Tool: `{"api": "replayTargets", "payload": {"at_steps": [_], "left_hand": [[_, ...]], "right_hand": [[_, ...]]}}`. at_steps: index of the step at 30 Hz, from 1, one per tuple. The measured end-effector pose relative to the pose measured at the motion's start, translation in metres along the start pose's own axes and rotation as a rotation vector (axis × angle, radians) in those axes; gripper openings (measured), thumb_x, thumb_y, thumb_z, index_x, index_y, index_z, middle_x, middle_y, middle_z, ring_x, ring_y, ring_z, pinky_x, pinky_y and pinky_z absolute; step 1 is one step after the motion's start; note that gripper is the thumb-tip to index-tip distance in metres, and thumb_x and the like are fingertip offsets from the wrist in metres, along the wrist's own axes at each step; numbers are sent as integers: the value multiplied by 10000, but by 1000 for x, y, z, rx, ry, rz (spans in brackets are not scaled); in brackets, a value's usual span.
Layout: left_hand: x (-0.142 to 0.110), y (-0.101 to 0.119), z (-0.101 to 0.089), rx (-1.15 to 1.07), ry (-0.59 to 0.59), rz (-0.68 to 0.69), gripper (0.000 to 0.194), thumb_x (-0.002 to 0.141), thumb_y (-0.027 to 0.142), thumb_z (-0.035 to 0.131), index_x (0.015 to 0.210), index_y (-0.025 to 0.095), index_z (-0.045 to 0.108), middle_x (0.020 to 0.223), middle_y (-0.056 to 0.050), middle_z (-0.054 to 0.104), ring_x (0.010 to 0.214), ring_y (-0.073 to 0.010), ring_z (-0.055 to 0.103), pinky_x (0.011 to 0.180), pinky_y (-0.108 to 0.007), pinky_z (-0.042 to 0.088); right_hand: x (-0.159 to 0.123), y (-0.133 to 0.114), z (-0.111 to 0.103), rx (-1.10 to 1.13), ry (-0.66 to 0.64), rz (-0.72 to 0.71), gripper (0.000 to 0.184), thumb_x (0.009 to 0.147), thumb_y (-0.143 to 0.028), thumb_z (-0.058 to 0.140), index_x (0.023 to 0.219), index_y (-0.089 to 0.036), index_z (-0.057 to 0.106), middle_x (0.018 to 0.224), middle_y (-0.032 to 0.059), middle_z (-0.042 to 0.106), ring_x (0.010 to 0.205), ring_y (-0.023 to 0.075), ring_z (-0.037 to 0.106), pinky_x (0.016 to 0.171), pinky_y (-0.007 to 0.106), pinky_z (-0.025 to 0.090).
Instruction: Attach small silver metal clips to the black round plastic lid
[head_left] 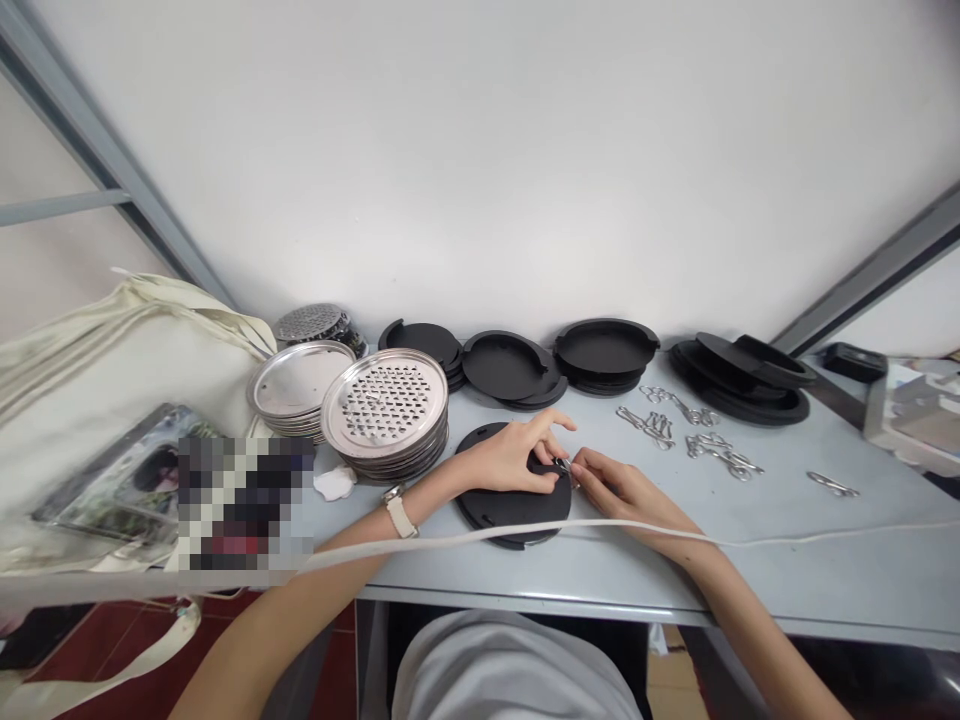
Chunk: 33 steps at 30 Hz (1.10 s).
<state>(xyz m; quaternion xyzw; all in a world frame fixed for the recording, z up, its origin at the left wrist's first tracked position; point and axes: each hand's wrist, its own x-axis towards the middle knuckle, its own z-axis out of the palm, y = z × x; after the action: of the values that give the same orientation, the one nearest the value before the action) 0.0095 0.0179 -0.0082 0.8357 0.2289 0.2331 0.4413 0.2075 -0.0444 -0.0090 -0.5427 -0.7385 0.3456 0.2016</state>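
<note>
A black round plastic plate (499, 508) lies on the table in front of me, with small slots near its rim. My left hand (511, 457) rests over its upper right part, fingers bent and gripping near the edge, one finger raised. At that same edge, my right hand (621, 493) pinches a small metal wire clip (562, 465) between thumb and fingertips. The fingers partly hide the clip and where it meets the plate. Loose wire clips of the same kind lie in small piles (724, 455) to the right.
Stacked metal grater discs (386, 410) and plain metal discs (300, 380) stand at left, beside a cream bag (97, 400). Black round trays (607, 350) are piled along the wall. A pale cable (480, 537) crosses in front of my forearms. One wire clip (832, 485) lies apart at right.
</note>
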Motion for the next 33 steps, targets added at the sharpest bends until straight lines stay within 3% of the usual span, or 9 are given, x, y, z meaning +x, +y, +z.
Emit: {"api": "replayTargets", "payload": {"at_steps": [33], "left_hand": [[0, -1, 1, -11, -7, -5, 606, 696, 144, 616, 1234, 194, 342, 993, -68, 645, 838, -143, 604, 791, -287, 484]], "right_hand": [[0, 2, 1, -57, 28, -14, 352, 914, -455, 298, 705, -207, 435, 597, -35, 432, 565, 122, 409, 530, 230, 329]]}}
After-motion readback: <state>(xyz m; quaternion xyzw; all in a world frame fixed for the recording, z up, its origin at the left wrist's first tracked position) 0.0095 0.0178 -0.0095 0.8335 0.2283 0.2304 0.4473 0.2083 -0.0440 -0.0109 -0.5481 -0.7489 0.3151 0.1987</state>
